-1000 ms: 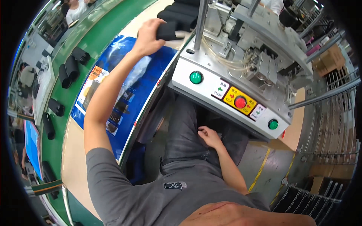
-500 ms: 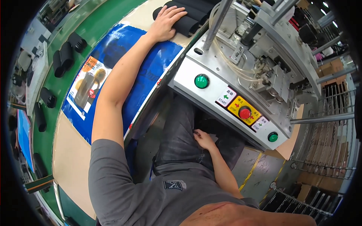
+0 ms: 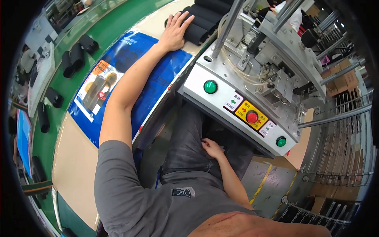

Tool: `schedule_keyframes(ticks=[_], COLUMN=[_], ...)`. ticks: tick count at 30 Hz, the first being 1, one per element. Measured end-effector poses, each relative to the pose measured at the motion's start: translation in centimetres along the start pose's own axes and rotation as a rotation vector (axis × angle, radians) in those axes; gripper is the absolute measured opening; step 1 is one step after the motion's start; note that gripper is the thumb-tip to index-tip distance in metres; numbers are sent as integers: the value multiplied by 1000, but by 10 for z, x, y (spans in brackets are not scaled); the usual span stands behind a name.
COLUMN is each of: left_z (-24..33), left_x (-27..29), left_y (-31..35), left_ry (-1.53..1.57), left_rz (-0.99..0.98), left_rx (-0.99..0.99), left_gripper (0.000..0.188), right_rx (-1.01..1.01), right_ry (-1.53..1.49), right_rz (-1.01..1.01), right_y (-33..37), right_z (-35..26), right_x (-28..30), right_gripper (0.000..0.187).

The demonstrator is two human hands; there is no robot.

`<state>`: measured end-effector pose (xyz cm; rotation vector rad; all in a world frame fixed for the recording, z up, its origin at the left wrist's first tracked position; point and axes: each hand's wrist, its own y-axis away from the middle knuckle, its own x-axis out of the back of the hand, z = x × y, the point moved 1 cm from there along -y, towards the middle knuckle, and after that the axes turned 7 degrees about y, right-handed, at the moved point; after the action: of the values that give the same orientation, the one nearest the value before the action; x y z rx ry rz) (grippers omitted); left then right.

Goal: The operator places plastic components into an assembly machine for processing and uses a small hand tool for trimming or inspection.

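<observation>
My left hand [image 3: 176, 32] is stretched far forward over the worktable, its fingers spread. The fingertips rest on or just at the nearest of several black tube-like pieces [image 3: 195, 34], which lie side by side beside the machine. Its palm is by the far edge of a blue printed sheet [image 3: 158, 75], and my forearm crosses that sheet. In my lap, my right hand [image 3: 213, 149] lies on the dark trousers with its fingers curled inward. Whatever it may hold is hidden.
A metal press machine [image 3: 233, 71] stands on the right, with green buttons [image 3: 210, 86] and a red button [image 3: 252, 116] on its front. More black pieces [image 3: 73, 59] sit on a green conveyor belt [image 3: 114, 23] at left. Wire racks [image 3: 339, 146] stand far right.
The whole view has shifted slightly. The fingers of my left hand are spread a little wider by the black pieces. My right hand has stayed in my lap.
</observation>
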<state>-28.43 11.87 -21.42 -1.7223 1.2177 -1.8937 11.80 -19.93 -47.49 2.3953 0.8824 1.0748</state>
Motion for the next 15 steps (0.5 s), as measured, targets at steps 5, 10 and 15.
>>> schedule_keyframes(ticks=[5,10,15], left_z=[-37,-169,-248], left_x=[43,130,198], left_y=[9,77,157], left_ry=[-162,-639,-908], left_rz=[101,3,-429], left_rx=[105,479,789], left_gripper=[81,60,31], right_rx=[7,19,6], right_ry=[27,-25,15], right_rz=[16,22,48], right_y=[15,16,15], right_z=[-5,-9,-3], right_x=[3,8,-2], right_gripper=[44,43,41])
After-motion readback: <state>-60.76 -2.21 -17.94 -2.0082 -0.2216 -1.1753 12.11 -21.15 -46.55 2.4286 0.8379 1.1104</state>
